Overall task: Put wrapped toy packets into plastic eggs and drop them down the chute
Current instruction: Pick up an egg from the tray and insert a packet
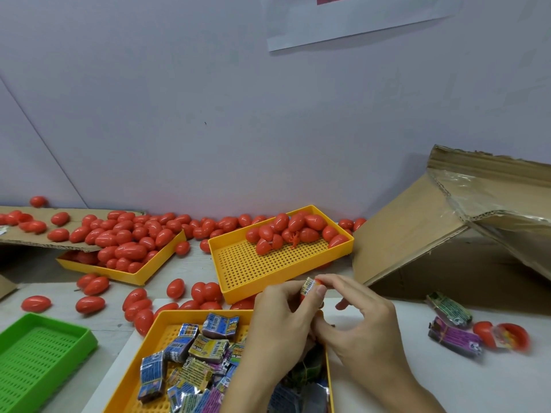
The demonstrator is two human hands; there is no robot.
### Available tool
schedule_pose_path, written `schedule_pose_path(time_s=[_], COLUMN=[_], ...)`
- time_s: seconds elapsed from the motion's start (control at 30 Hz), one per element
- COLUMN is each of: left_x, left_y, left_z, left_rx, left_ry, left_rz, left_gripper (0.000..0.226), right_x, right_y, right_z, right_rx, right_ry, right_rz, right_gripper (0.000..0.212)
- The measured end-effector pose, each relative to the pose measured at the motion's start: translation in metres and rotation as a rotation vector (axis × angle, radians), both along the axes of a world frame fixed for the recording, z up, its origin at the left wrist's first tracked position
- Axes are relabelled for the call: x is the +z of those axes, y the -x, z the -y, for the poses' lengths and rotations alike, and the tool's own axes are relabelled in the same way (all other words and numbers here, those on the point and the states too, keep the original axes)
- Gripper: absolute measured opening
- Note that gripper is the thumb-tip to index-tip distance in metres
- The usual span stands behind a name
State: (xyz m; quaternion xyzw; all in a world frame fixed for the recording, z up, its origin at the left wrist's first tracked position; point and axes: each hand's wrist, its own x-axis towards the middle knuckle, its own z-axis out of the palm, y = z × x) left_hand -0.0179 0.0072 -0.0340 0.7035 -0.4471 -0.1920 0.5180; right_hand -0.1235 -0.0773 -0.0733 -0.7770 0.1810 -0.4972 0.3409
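My left hand (283, 317) and my right hand (360, 317) meet above the near yellow tray (155, 332), which holds several wrapped toy packets (208, 347). Between the fingertips of both hands sits a wrapped packet (308, 286) pushed into a red egg half (319, 282), mostly hidden by my fingers. A tilted cardboard chute (417, 239) rises at the right. Two loose packets (450, 323) and an opened red egg (507, 336) lie on the table to the right.
A perforated yellow tray (253, 272) with several red eggs stands behind my hands. Another yellow tray (134, 275), heaped with eggs, sits at the left under a cardboard sheet (44, 242). Loose eggs (89, 304) scatter over the table. A green tray (44, 347) is at the near left.
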Motion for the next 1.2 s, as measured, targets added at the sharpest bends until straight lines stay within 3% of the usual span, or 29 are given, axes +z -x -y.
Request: schedule_pose_path(time_s=[0.2,0.4,0.67,1.2], left_x=[-0.0009,0.0009,-0.0007,0.0011], left_y=[0.0009,0.0025,0.0038,0.0039], left_z=[0.0029,0.0023,0.0048,0.0056], left_rx=[0.018,0.041,0.042,0.036], left_ry=[-0.015,-0.001,0.018,0.002], left_rz=[-0.001,-0.023,-0.046,-0.066], left_gripper=[0.031,0.043,0.022,0.038], right_x=[-0.0063,-0.0054,-0.0047,-0.0078], right_y=[-0.0019,-0.0011,-0.0001,-0.0031], right_z=[0.0014,-0.0018,0.0015,0.0023], right_rx=[-0.059,-0.082,-0.077,-0.066], right_ry=[0.008,-0.010,0.007,-0.023], right_rz=[-0.003,-0.009,-0.013,0.001], right_gripper=[0.041,0.045,0.045,0.044])
